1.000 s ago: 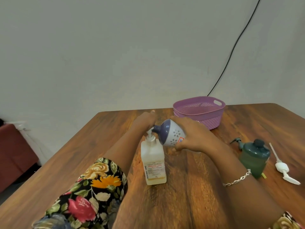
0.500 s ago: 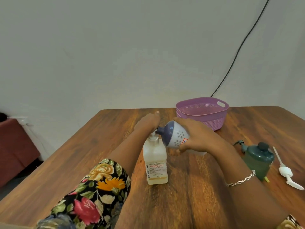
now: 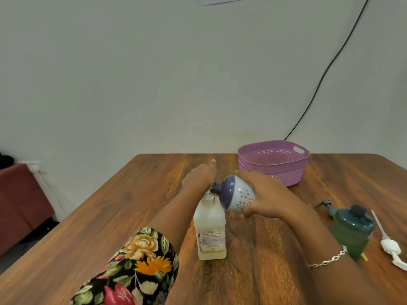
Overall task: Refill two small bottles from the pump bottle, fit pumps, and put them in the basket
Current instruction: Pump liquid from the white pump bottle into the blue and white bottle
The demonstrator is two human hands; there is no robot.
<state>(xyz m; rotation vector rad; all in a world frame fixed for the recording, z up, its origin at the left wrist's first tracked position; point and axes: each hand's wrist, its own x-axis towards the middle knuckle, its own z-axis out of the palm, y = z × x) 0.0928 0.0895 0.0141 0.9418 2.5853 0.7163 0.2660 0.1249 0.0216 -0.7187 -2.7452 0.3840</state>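
A translucent pump bottle [image 3: 210,231] with a red-lettered label stands upright mid-table. My left hand [image 3: 199,178] rests on top of its pump head, fingers curled over it. My right hand [image 3: 263,192] grips a small white bottle with a purple top [image 3: 234,194], tilted on its side so its purple neck meets the pump's spout. A small dark green bottle [image 3: 352,232] stands to the right with a dark pump [image 3: 326,205] lying just behind it. A loose white pump [image 3: 391,247] lies at the far right. The purple basket [image 3: 274,161] sits behind my hands.
The wooden table [image 3: 110,227] ends at a pale wall; its left edge drops to a floor with a dark red seat [image 3: 19,205]. A black cable [image 3: 319,84] runs down the wall behind the basket.
The camera has tilted upward, so everything sits lower in view. Both hands keep their hold; the small bottle's neck stays at the pump spout.
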